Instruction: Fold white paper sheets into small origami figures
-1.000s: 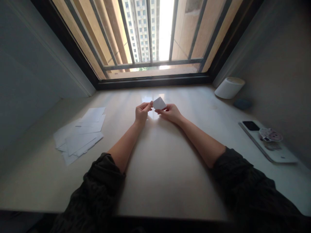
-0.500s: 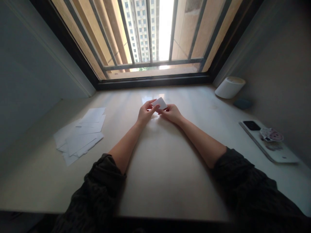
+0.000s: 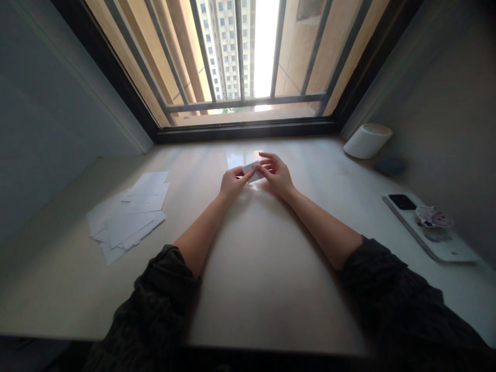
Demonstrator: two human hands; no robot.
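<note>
A small folded piece of white paper [image 3: 251, 166] is held between my two hands, just above the white sill. My left hand [image 3: 233, 182] grips its left side, thumb on top and fingers behind. On the right side, the thumb of my right hand [image 3: 278, 175] presses on the paper, while its other fingers are lifted and partly spread behind. How many layers the paper has is too small to tell. To the left lies a loose pile of white paper sheets [image 3: 132, 222], overlapping at different angles.
A phone in a pale case [image 3: 445, 245] with a cartoon grip lies at the right. Behind it stand a white cylindrical object [image 3: 366, 142] and a small dark object [image 3: 388, 166] by the wall. A barred window [image 3: 244, 129] closes off the back of the sill [image 3: 271, 289].
The paper has turned flatter and looks smaller from here. My right hand has risen, with its fingers lifting and its thumb now on the paper. My left hand stays nearly in place.
</note>
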